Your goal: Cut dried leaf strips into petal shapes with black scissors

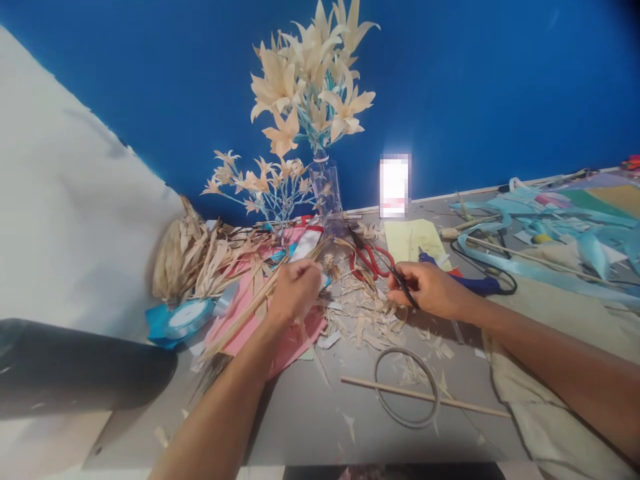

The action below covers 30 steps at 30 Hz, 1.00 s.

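My left hand is closed above the pink sheet, fingertips pinched together; what they hold, if anything, cannot be made out. Long dry husk strips lie beside and below it. In my right hand is a slim dark tool, slanting down across the fingers; its exact kind is unclear. Red-handled scissors rest just left of that hand. Between the hands, pale husk scraps cover the table. Behind stand husk flowers in a clear bottle, with a smaller bunch alongside.
A wire ring and thin wooden stick lie in front. Blue ribbon roll and dried husks sit left. On the right are a blue glue gun, yellow paper, light-blue ribbons and beige cloth.
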{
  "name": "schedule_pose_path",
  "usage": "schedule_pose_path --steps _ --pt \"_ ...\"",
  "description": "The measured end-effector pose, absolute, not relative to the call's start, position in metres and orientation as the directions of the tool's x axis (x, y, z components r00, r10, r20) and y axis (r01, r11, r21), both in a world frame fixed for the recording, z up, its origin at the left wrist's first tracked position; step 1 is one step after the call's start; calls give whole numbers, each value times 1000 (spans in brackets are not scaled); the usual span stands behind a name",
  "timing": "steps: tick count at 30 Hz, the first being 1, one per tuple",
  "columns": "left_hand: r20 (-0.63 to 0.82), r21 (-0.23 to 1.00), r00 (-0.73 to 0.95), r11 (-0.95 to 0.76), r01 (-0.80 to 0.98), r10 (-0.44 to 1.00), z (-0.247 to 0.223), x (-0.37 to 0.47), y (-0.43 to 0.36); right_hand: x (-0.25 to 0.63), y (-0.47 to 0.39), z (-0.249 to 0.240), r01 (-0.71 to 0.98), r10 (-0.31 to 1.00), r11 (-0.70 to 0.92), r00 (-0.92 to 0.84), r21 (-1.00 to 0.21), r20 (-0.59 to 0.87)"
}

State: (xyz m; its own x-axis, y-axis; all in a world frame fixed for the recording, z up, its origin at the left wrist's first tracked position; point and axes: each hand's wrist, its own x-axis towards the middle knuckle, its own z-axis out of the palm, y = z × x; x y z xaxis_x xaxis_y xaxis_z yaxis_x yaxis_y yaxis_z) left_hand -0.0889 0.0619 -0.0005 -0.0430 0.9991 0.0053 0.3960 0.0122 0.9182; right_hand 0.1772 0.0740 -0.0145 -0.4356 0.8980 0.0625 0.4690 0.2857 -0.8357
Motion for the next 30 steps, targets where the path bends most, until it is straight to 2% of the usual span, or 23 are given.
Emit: schedule_pose_path --steps 3,6,10,18,30 --pt "-42 678 242 -151 719 969 1 -80 53 177 75 -16 477 898 284 -436 -831 56" --pt "-30 486 263 -216 847 964 -2 -68 48 178 75 -16 488 896 278 -443 -827 41" --pt "-26 368 245 -218 904 969 -9 -61 46 177 74 -11 504 893 269 -450 -821 17" --pt "-48 488 174 -129 863 984 -18 -64 50 176 74 -10 560 888 325 -457 -762 43" --pt "-53 513 147 -100 853 988 -21 -64 51 177 74 -15 546 879 342 -474 -765 55"
